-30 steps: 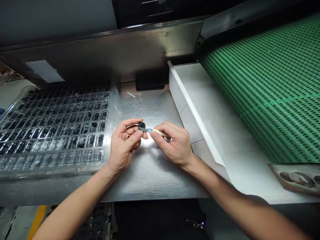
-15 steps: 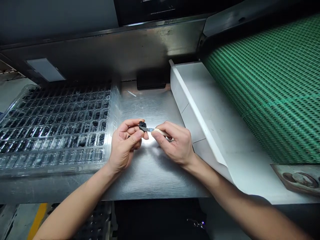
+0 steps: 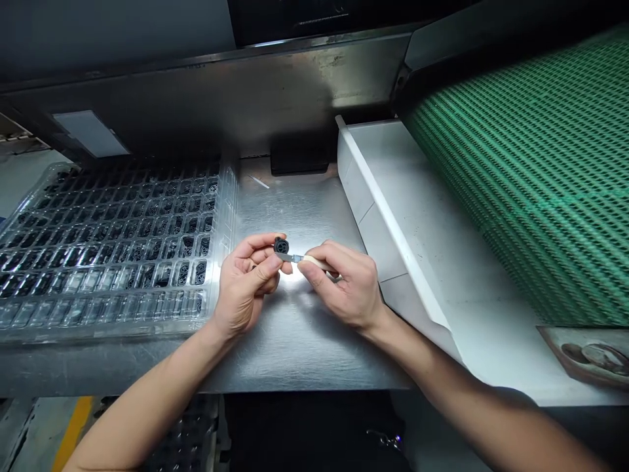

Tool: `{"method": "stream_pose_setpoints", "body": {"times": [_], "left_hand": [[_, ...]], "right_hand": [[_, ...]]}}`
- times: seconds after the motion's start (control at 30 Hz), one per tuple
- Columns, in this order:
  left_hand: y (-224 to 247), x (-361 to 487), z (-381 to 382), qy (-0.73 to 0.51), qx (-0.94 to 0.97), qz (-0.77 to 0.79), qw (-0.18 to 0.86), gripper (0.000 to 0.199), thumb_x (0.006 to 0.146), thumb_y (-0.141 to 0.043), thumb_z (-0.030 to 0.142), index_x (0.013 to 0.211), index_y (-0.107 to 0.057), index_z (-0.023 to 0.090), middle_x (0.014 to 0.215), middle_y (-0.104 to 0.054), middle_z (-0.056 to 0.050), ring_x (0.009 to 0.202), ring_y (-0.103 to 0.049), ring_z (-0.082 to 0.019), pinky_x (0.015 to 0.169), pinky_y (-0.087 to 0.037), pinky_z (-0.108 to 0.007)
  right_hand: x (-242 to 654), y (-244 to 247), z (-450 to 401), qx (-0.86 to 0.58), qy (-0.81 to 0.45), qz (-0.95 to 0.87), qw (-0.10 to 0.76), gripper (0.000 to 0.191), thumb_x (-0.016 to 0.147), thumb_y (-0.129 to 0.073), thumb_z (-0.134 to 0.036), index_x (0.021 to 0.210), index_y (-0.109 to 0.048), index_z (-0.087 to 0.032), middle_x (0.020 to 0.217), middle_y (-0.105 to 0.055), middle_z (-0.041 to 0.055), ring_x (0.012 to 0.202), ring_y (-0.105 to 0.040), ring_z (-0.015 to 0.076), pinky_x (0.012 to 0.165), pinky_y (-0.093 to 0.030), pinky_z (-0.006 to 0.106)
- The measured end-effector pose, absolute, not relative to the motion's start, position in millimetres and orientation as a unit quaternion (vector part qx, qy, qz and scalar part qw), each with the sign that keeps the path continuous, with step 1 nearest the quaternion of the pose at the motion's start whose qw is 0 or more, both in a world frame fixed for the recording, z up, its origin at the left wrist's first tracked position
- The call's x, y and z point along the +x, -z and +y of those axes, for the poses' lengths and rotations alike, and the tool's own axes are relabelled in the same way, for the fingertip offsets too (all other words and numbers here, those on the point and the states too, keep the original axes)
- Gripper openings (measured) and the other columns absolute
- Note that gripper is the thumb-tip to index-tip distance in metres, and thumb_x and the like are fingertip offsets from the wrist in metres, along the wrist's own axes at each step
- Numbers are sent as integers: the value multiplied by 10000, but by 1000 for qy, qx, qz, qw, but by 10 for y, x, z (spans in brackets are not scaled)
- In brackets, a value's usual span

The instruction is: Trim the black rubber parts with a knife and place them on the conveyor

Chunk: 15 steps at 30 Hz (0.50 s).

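Observation:
Between the thumb and fingers of my left hand (image 3: 248, 282) is a small round black plastic part (image 3: 282, 245), its patterned face turned up toward me. My right hand (image 3: 344, 278) is closed around the pale handle of a small knife (image 3: 314, 262). The blade reaches left and lies against the lower edge of the black part, close to my left thumb. Both hands are above the metal worktop (image 3: 295, 354). Another dark bit shows among my left fingers, too small to make out.
On the left, a clear plastic tray (image 3: 211, 314) holds many black parts in its pockets. A white chute (image 3: 393, 229) and a green mesh conveyor belt (image 3: 550, 170) are on the right. At the back are a black box-like object (image 3: 299, 162) and a thin white strip (image 3: 259, 181).
The blade has shifted from across the face of the black part to its lower edge. The part's face is turned a little more into view. Both hands keep their grip.

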<state>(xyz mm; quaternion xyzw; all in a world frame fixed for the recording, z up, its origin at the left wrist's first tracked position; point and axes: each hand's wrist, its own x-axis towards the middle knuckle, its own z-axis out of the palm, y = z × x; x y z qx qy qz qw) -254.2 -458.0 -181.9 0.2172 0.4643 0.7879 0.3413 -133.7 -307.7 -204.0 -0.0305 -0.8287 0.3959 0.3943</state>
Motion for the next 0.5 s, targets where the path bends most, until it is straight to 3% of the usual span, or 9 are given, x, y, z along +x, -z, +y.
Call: {"method": "stream_pose_setpoints", "body": {"times": [0.37,0.5], "left_hand": [[1849,-2545,-4557,-786,197,448,377,441,850,-982,345,1186,-767,156,760,-749,-30,462,-319,-15,463,-185,-182],[1865,-2486,-4563,-777,170,429,428,559,782,-1023,422,1170,-748,129,760,-751,-34,469,-323,-20,469,-199,-204]], "right_hand": [[-1335,2039,-3029,-48,-380,-843,378,314,1131,-683,-385,875,-697,-204,728,-631,-7,637,-551,149,665,-419,327],[-1206,2047,-3003,-139,-381,-850,336,396,1137,-621,-513,883,-729,-228,792,-699,18,664,-615,179,634,-440,314]]}}
